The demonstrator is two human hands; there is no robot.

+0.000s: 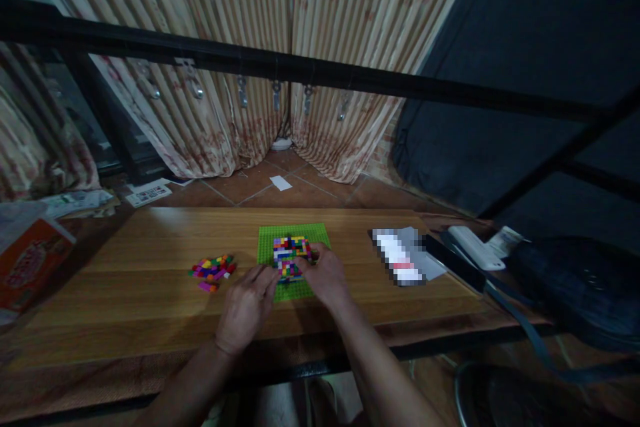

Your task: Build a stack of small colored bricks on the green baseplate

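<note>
Green studded plastic makes up the board [265,250] that lies just ahead of and between the two hands, and on it sits a low block build [291,248] in many colours, its near part directly at the fingertips. The left hand [249,305] has its fingers bent and drawn together at the build's near left edge; whether a small block is pinched there cannot be told. The right hand [326,277] curls over the build's right side, thumb and fingers slightly parted, and its grip is also unclear. Both hands hide part of the build. Left of the left hand lies a pile of loose blocks [214,268], with a pink and orange piece [207,287] on its near side. Well to the right of the right hand are a blurred-out item [399,257], a long black object [453,265] and a white case [475,248], with a dark bag [575,287] farther right. Far left of the hands is an orange packet [30,260]. Under everything central stretches a wooden table [165,233]; beyond the hands come a tiled floor [225,190], a dark bar [225,53] with hanging clips [243,90], and striped curtains [200,0].
</note>
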